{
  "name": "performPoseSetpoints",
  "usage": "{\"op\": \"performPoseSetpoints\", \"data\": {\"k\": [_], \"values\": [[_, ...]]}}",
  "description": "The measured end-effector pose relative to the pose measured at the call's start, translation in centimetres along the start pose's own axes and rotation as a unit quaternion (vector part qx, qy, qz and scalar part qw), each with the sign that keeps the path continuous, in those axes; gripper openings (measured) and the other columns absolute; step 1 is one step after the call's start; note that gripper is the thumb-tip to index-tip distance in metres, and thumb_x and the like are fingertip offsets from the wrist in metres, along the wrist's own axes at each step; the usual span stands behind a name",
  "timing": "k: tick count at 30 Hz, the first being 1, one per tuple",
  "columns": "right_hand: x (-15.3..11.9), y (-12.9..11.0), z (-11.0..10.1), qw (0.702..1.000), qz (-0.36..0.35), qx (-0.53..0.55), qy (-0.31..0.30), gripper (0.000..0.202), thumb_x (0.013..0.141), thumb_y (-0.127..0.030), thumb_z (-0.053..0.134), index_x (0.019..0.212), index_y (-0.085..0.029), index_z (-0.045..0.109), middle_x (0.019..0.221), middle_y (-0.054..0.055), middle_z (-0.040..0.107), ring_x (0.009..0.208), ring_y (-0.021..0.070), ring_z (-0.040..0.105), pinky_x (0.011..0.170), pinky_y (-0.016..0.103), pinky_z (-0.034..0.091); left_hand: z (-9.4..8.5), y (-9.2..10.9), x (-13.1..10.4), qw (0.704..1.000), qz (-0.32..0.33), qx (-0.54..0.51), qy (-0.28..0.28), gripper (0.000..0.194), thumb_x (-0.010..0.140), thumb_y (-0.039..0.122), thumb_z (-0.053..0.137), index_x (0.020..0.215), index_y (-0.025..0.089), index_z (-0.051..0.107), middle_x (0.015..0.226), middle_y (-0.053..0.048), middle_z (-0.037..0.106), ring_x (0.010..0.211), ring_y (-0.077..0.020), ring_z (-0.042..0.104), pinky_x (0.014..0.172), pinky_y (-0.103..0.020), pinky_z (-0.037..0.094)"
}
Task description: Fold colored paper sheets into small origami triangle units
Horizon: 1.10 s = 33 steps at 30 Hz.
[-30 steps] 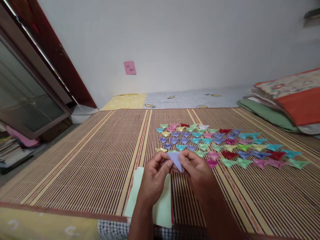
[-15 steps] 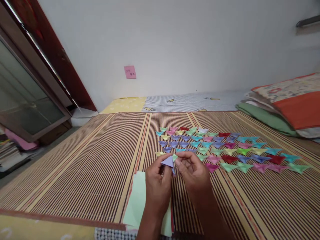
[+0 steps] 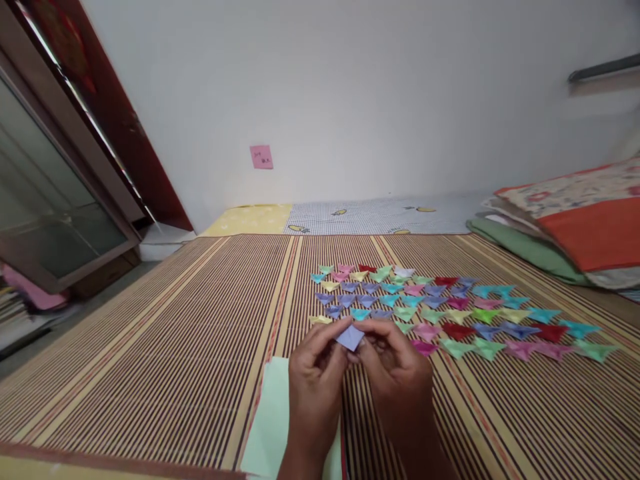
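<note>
Between my two hands is a small folded piece of lavender paper [image 3: 350, 338], shaped like a diamond with a crease down its middle. My left hand [image 3: 316, 373] pinches its left side with thumb and index finger. On the right side, my right hand [image 3: 397, 370] grips it the same way, its other fingers curled behind. Below my left forearm lie pale green paper sheets [image 3: 267, 413], partly covered by the arm. Just beyond my hands, folded paper boats [image 3: 457, 331] in many colours stand in rows.
A striped bamboo mat [image 3: 165, 347] spreads under everything. Folded bedding and a pillow [image 3: 590, 220] are stacked at the right. A pink note [image 3: 261, 157] sticks to the white wall [image 3: 350, 87]. At the left stands a glass-fronted cabinet [image 3: 55, 180].
The lavender paper has turned from a triangle to a diamond facing me, and my right hand has closed in on its right side. The light green bit at my right fingertips no longer shows.
</note>
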State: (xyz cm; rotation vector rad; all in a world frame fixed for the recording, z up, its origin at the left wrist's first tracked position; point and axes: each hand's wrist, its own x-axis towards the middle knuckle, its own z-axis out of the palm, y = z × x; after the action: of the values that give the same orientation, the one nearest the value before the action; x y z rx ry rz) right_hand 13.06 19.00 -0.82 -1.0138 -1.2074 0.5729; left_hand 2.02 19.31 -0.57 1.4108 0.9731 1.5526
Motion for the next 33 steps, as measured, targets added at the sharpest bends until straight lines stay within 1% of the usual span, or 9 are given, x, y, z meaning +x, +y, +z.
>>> {"op": "performPoseSetpoints", "data": {"k": [3,6,8,12,17,22,24,28,33], "values": [[0.0,-0.1,0.0,1.000,-0.019,0.011,-0.001,0.014,0.088,-0.014,0.063,0.095,-0.024,0.070,0.086,0.000,0.069,0.072,0.0147,0.068,0.065,0.026,0.055,-0.1,-0.2,0.1,0.999,-0.004,-0.032,-0.004,0.031,0.088,0.011,0.067,0.109,0.029,0.081,0.103,-0.005,0.070,0.087,-0.0172,0.068,0.074,-0.026,0.055],[0.1,0.0,0.1,0.999,-0.012,0.031,-0.007,0.012,0.088,-0.014,0.061,0.092,-0.023,0.069,0.084,0.000,0.067,0.070,0.0146,0.067,0.063,0.026,0.054,-0.3,-0.5,0.2,0.999,-0.008,-0.042,0.001,0.030,0.087,0.010,0.067,0.105,0.029,0.082,0.094,-0.003,0.069,0.086,-0.0162,0.067,0.073,-0.024,0.054],[0.1,0.2,0.1,0.999,-0.008,0.038,-0.020,0.012,0.089,-0.014,0.060,0.092,-0.023,0.069,0.088,0.001,0.067,0.074,0.0157,0.068,0.065,0.027,0.054,-0.3,-0.6,0.3,0.999,-0.010,-0.045,0.009,0.028,0.087,0.011,0.068,0.103,0.029,0.082,0.093,-0.003,0.068,0.084,-0.0153,0.067,0.072,-0.023,0.053],[0.1,0.4,-0.2,0.998,-0.024,0.032,-0.040,0.014,0.087,-0.015,0.061,0.095,-0.023,0.070,0.095,0.003,0.068,0.085,0.0183,0.069,0.073,0.030,0.055,-0.1,-0.4,0.2,0.997,-0.011,-0.067,0.035,0.020,0.085,0.013,0.072,0.096,0.025,0.082,0.092,-0.002,0.070,0.076,-0.0126,0.066,0.067,-0.021,0.054],[0.5,0.5,-0.5,0.998,-0.027,0.038,-0.050,0.012,0.086,-0.017,0.066,0.094,-0.024,0.071,0.093,0.002,0.067,0.088,0.0182,0.068,0.075,0.030,0.055,0.2,0.0,0.5,0.990,-0.041,-0.120,0.059,0.004,0.079,0.018,0.078,0.083,0.019,0.079,0.072,0.000,0.070,0.062,-0.0106,0.065,0.059,-0.018,0.053],[0.8,1.0,-0.7,0.995,-0.051,0.020,-0.085,0.013,0.090,-0.017,0.067,0.097,-0.025,0.074,0.096,0.002,0.071,0.094,0.0182,0.069,0.082,0.030,0.056,0.0,-0.2,0.7,0.984,-0.074,-0.137,0.082,0.010,0.073,0.020,0.083,0.078,0.015,0.076,0.065,-0.001,0.071,0.057,-0.0117,0.066,0.057,-0.019,0.054],[0.8,1.1,-0.7,0.993,-0.055,0.028,-0.100,0.013,0.090,-0.017,0.068,0.097,-0.026,0.074,0.096,0.002,0.071,0.093,0.0171,0.069,0.080,0.028,0.057,-0.1,-0.2,0.8,0.981,-0.091,-0.146,0.088,0.013,0.070,0.021,0.084,0.077,0.015,0.075,0.063,-0.002,0.071,0.056,-0.0119,0.066,0.056,-0.019,0.054],[0.9,1.0,-0.7,0.992,-0.043,0.053,-0.104,0.012,0.091,-0.017,0.068,0.094,-0.027,0.074,0.093,0.001,0.069,0.088,0.0152,0.068,0.074,0.024,0.057,-0.2,-0.2,0.9,0.980,-0.103,-0.152,0.078,0.014,0.068,0.020,0.085,0.076,0.015,0.075,0.058,0.000,0.069,0.054,-0.0109,0.064,0.054,-0.018,0.053],[1.2,0.8,-0.9,0.992,-0.054,0.032,-0.109,0.011,0.091,-0.017,0.067,0.088,-0.025,0.074,0.090,0.001,0.070,0.094,0.0167,0.067,0.082,0.026,0.055,-1.0,-0.1,1.0,0.985,-0.099,-0.140,0.036,0.012,0.071,0.022,0.083,0.081,0.015,0.079,0.059,-0.001,0.070,0.055,-0.0113,0.064,0.056,-0.020,0.053]]}}
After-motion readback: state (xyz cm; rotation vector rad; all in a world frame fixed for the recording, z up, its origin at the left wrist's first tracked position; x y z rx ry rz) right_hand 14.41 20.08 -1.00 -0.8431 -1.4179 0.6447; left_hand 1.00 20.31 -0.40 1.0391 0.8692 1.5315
